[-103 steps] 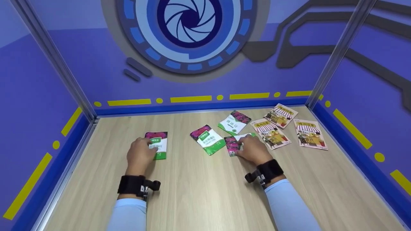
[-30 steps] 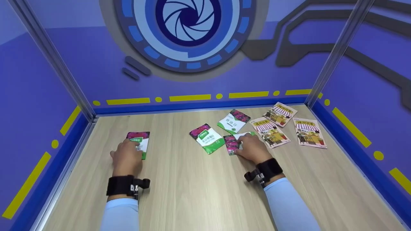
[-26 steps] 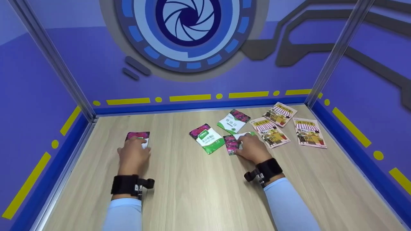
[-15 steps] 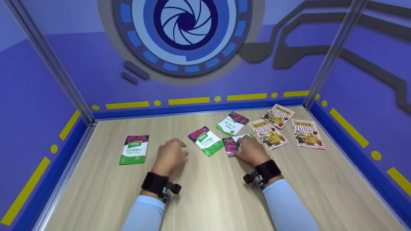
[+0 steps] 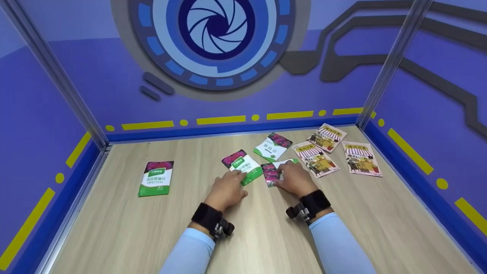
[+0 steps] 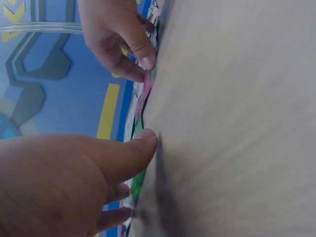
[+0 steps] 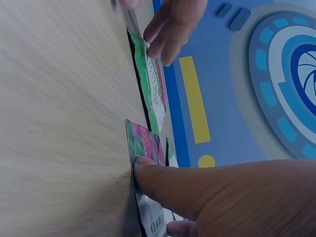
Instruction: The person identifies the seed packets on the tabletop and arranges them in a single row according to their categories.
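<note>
Several green, white and pink packets lie on the wooden table (image 5: 251, 236). My left hand (image 5: 230, 182) reaches forward, and its fingertips touch the near corner of the middle packet (image 5: 243, 163). In the left wrist view its thumb (image 6: 129, 152) lies against that packet's edge (image 6: 139, 177). My right hand (image 5: 291, 178) rests flat on another packet (image 5: 271, 174), covering its right half. In the right wrist view the thumb (image 7: 163, 182) presses on this packet (image 7: 145, 143). One packet (image 5: 156, 178) lies alone at the left, another (image 5: 273, 146) further back.
Three cream and orange packets (image 5: 327, 136) (image 5: 315, 160) (image 5: 361, 158) lie at the back right. Blue walls with yellow stripes (image 5: 220, 120) close the table on three sides, with metal posts (image 5: 57, 72) in the corners.
My left hand has let go of the packet at the left, left it lying there, and moved right to the middle packet. The right hand has stayed on its packet.
</note>
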### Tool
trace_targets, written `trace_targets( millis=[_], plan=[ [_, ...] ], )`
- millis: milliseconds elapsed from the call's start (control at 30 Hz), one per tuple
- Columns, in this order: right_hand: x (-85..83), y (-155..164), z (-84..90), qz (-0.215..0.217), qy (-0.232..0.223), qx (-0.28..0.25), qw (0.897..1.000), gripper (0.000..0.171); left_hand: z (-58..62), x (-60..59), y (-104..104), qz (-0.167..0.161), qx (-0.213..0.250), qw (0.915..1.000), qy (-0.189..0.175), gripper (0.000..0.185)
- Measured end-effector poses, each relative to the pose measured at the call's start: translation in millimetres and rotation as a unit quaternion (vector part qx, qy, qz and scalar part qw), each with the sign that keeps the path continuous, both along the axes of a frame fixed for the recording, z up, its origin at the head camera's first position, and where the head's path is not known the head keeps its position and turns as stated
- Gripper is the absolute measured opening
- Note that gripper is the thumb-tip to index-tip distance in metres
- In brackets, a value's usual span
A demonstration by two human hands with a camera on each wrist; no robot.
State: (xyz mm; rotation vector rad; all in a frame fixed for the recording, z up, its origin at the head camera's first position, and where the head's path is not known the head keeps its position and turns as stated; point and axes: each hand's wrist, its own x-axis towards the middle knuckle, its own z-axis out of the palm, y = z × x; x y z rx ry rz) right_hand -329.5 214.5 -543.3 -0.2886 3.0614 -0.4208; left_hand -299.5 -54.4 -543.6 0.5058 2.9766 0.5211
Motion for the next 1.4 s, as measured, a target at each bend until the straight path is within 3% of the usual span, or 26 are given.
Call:
trace_targets(
  millis=[200, 467, 767, 1100, 1400],
  plan=[
    [0.9, 1, -0.6, -0.005, 0.005, 0.0, 1.0, 0.057, -1.6, 0.5, -5, 0.004, -0.026, 0.9993, 0.025, 0.05],
    [1.7, 0, -3.5, -0.007, 0.002, -0.005, 1.0, 0.054, 0.2, -2.5, -29, 0.063, -0.014, 0.9967, 0.049, 0.036],
    [3.7, -1, -2.2, -0.006, 0.006, -0.008, 1.0, 0.052, 1.4, -2.3, -63, 0.123, -0.007, 0.9914, 0.044, 0.021],
    [2.9, -2, -1.0, -0.008, 0.005, 0.0, 1.0, 0.054, 2.6, 1.3, -107, 0.133, -0.004, 0.9899, 0.049, 0.007],
    [2.8, -2, -0.2, -0.004, 0.003, 0.002, 1.0, 0.055, 5.8, 0.8, -133, 0.141, -0.013, 0.9889, 0.044, 0.022]
  ],
)
